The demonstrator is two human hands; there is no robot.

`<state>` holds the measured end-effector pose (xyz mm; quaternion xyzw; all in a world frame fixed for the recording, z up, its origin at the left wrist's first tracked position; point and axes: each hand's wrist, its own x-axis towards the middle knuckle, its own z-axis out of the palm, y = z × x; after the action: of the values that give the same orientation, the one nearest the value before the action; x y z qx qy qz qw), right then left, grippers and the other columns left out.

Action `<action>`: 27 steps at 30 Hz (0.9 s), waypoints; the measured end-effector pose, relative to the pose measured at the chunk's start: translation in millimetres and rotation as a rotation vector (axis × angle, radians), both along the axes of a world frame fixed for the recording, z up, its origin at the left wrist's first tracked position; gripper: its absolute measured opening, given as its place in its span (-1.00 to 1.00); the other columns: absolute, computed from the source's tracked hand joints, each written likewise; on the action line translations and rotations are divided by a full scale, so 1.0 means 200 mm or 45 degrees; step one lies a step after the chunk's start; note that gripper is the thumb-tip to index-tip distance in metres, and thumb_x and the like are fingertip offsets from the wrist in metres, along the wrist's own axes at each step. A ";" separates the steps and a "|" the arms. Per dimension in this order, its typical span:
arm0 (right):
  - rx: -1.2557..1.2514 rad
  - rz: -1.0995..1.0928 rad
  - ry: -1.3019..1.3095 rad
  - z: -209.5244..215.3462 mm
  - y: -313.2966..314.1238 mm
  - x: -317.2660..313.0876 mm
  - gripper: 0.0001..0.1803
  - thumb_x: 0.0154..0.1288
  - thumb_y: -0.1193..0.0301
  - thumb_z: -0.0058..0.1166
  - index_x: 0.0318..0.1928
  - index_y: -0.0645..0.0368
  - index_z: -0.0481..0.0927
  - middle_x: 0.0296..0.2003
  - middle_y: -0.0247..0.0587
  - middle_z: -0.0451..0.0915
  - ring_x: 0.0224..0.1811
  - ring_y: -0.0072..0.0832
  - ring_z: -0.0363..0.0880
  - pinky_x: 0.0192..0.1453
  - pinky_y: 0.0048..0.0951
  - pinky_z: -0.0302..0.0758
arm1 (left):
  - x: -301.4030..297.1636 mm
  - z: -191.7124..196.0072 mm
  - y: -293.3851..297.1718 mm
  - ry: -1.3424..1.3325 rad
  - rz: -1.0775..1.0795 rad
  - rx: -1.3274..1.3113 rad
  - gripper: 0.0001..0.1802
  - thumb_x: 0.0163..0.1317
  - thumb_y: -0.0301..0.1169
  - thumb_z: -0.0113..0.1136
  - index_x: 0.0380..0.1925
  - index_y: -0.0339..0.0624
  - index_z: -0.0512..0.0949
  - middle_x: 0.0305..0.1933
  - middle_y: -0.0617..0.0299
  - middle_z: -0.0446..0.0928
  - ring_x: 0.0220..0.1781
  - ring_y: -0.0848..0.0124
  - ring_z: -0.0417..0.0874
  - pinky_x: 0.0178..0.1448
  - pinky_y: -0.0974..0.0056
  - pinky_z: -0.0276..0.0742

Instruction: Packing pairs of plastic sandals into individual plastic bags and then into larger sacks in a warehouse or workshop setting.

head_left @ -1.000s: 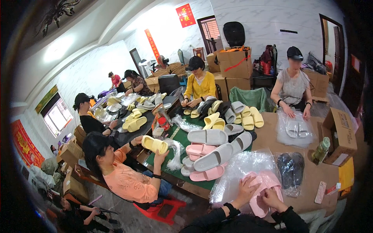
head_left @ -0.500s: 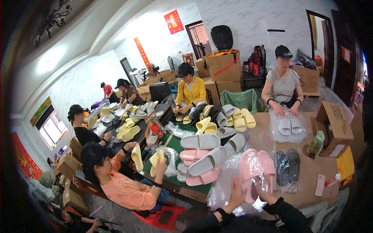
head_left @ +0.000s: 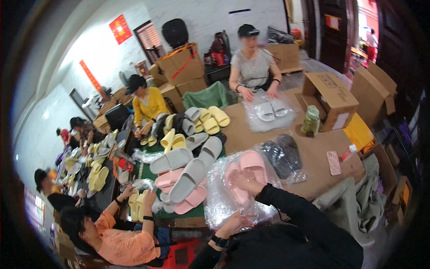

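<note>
Room: crowded packing workshop, white walls, brown cardboard cartons [head_left: 329, 92] stacked about, several seated people working along a long table [head_left: 322, 172].
Surface: brown tabletop at the near end; a green mat further down carries loose grey, pink and yellow foam slippers [head_left: 188, 172] in a heap.
Item in hand: pair of pink foam slippers [head_left: 244, 172], lying on the table directly before the person, inside or on a clear crinkled plastic bag [head_left: 224, 197].
Right hand [head_left: 244, 181]: resting on top of the pink pair, fingers curled over it; a firm grip cannot be confirmed.
Left hand [head_left: 237, 222]: at the bag's near edge, fingers pinching the plastic.
Adjacent: a dark grey pair already sealed in a clear bag [head_left: 282, 157] just beside; a phone in a pink case [head_left: 334, 162] and a green glass jar [head_left: 310, 121] further right.
Co-worker opposite: hands on a white pair in a bag [head_left: 268, 110].
Progress, judged: bagging of the pink pair is underway, the bag mouth appears unclosed; the loose heap remains to be packed.
</note>
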<state>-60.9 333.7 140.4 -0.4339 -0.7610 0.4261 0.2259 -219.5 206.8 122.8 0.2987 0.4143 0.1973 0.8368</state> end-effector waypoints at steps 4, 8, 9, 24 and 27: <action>0.114 -0.016 -0.380 0.20 -0.08 0.07 -0.50 0.10 0.32 0.06 0.07 0.21 0.36 -0.32 -0.08 0.57 -0.30 -0.22 0.56 -0.20 -0.21 0.47 | 0.05 0.13 0.02 -0.235 0.156 0.029 -0.40 0.28 -0.61 -0.14 0.31 -0.25 -0.02 0.14 -0.15 0.39 -0.09 0.08 0.62 -0.03 0.17 0.62; 0.562 -0.052 -0.332 0.21 -0.27 0.10 -0.53 0.03 0.25 0.15 -0.02 0.17 0.48 -0.32 -0.11 0.59 -0.26 -0.17 0.56 -0.17 -0.21 0.47 | -0.01 0.15 0.02 -0.159 0.287 0.082 -0.44 0.23 -0.63 -0.15 0.25 -0.30 0.06 0.10 -0.15 0.40 -0.11 0.10 0.63 -0.02 0.19 0.60; 0.704 0.028 -0.327 0.28 -0.33 0.12 -0.51 0.04 0.23 0.15 0.00 0.15 0.47 -0.29 -0.12 0.58 -0.19 -0.17 0.54 -0.11 -0.22 0.46 | -0.01 0.16 0.01 -0.169 0.304 0.073 -0.47 0.22 -0.62 -0.15 0.23 -0.30 0.10 0.09 -0.13 0.41 -0.11 0.13 0.63 -0.01 0.20 0.59; 0.574 0.381 -0.842 0.19 -0.40 0.26 -0.16 0.00 0.11 0.17 0.34 -0.11 0.16 0.19 0.13 0.27 0.09 0.10 0.39 0.04 -0.01 0.40 | 0.10 0.31 -0.01 -0.131 0.191 0.195 -0.49 0.16 -0.71 -0.07 0.16 -0.45 0.22 0.10 -0.10 0.44 0.16 0.24 0.48 0.16 0.32 0.38; 0.607 0.203 -0.848 0.18 -0.35 0.30 -0.42 0.15 0.45 -0.08 0.24 -0.17 0.31 0.16 -0.01 0.35 -0.09 -0.08 0.54 -0.21 -0.17 0.53 | 0.06 0.30 -0.03 -0.114 0.127 0.286 -0.53 0.18 -0.70 -0.06 0.14 -0.37 0.30 0.11 -0.07 0.46 0.20 0.25 0.45 0.22 0.34 0.34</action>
<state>-0.8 263.7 176.0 -0.4234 -0.9009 0.0907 0.0278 -206.6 200.7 183.6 0.3603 0.3663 0.2969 0.8049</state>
